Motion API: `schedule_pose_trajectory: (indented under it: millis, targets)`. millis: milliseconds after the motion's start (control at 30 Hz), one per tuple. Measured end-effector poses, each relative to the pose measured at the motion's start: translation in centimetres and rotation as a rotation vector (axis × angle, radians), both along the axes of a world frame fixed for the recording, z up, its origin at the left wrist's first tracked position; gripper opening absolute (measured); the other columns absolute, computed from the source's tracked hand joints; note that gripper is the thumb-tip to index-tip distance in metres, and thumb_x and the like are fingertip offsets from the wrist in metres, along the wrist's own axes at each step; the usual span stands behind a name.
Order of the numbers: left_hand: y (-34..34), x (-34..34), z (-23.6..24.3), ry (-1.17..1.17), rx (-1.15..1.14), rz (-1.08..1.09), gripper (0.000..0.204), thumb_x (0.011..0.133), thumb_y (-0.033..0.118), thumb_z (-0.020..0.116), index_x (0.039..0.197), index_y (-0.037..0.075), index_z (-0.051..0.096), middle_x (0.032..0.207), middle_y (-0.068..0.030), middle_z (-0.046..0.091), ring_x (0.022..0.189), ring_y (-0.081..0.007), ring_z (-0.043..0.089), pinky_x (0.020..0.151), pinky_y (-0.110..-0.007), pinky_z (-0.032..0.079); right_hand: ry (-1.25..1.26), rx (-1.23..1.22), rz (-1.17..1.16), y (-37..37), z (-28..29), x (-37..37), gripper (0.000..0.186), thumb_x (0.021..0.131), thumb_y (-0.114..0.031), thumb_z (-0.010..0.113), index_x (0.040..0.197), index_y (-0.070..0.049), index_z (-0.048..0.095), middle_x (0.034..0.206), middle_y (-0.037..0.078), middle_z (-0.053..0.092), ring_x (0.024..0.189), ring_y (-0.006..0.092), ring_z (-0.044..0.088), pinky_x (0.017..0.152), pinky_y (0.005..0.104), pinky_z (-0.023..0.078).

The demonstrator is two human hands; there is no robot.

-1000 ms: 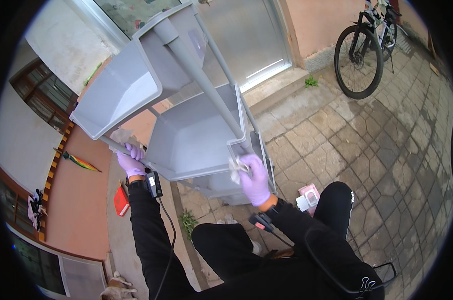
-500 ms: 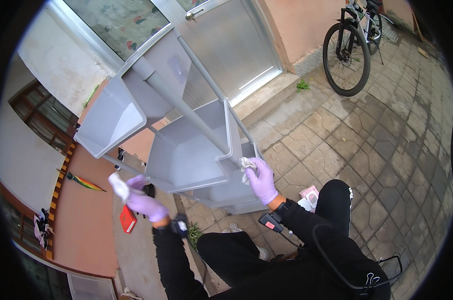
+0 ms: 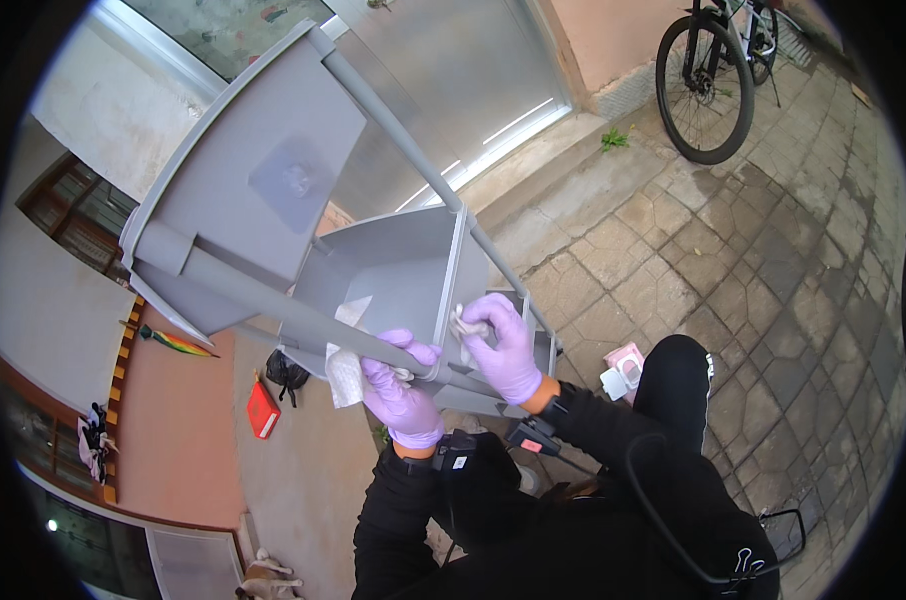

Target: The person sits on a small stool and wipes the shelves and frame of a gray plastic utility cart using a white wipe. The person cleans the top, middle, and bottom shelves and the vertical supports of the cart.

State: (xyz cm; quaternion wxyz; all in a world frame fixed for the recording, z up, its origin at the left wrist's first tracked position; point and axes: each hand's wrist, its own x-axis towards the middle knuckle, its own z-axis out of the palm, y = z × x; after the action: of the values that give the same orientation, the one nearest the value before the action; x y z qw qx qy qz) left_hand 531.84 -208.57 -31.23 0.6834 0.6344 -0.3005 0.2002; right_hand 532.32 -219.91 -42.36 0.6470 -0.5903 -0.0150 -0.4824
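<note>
Left hand (image 3: 403,402) grips a wipe (image 3: 345,376) around a pole (image 3: 273,302) of the cart (image 3: 243,180), mid-frame; right hand (image 3: 508,352) pinches another wipe (image 3: 460,322); work seems underway, remainder unclear.

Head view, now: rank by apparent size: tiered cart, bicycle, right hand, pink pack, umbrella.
1. Grey tiered cart
2. Bicycle, cropped at top
3. Right hand
Unranked, smallest: umbrella and pink pack; umbrella looks longer, pack broader.
</note>
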Motion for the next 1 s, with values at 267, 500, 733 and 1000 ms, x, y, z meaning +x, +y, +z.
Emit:
schedule_pose_trajectory:
  millis: [267,500,733,1000]
  targets:
    - [0.3,1.0,0.6,0.060,-0.022,-0.022,0.054,0.104,0.049,0.034,0.094,-0.001,0.053,0.062,-0.0083,0.055,0.060,-0.0200,0.059,0.064,-0.035,0.054,-0.042,0.021,-0.118,-0.3,4.3,1.2,0.013,0.084,0.004,0.061,0.095,-0.001,0.065,0.099,0.010,0.061,0.093,0.0211,0.061,0.083,0.0323,0.048]
    - [0.9,0.7,0.4,0.099,-0.037,-0.015,0.056,0.104,0.050,0.032,0.092,-0.001,0.052,0.061,-0.0092,0.055,0.059,-0.0225,0.059,0.062,-0.035,0.053,-0.004,0.188,-0.021,-0.8,1.0,3.2,0.012,0.085,0.004,0.060,0.094,0.000,0.066,0.097,0.010,0.061,0.091,0.0208,0.060,0.084,0.0294,0.048]
    - [1.3,0.8,0.3,0.092,-0.043,-0.033,0.049,0.105,0.046,0.030,0.093,0.003,0.051,0.062,-0.0097,0.051,0.059,-0.0206,0.053,0.064,-0.033,0.049,-0.126,0.001,-0.045,3.2,2.7,-1.7,0.010,0.086,0.001,0.062,0.095,0.001,0.063,0.101,0.013,0.061,0.097,0.0258,0.061,0.087,0.0334,0.048]
    - [1.1,0.6,0.5,0.059,-0.002,-0.055,0.057,0.103,0.052,0.032,0.090,0.000,0.052,0.064,-0.0093,0.054,0.058,-0.0217,0.058,0.062,-0.035,0.053,-0.110,0.172,-0.139,-2.4,1.6,8.1,0.020,0.084,0.006,0.058,0.102,0.001,0.066,0.105,0.012,0.061,0.094,0.0209,0.062,0.083,0.0294,0.050]
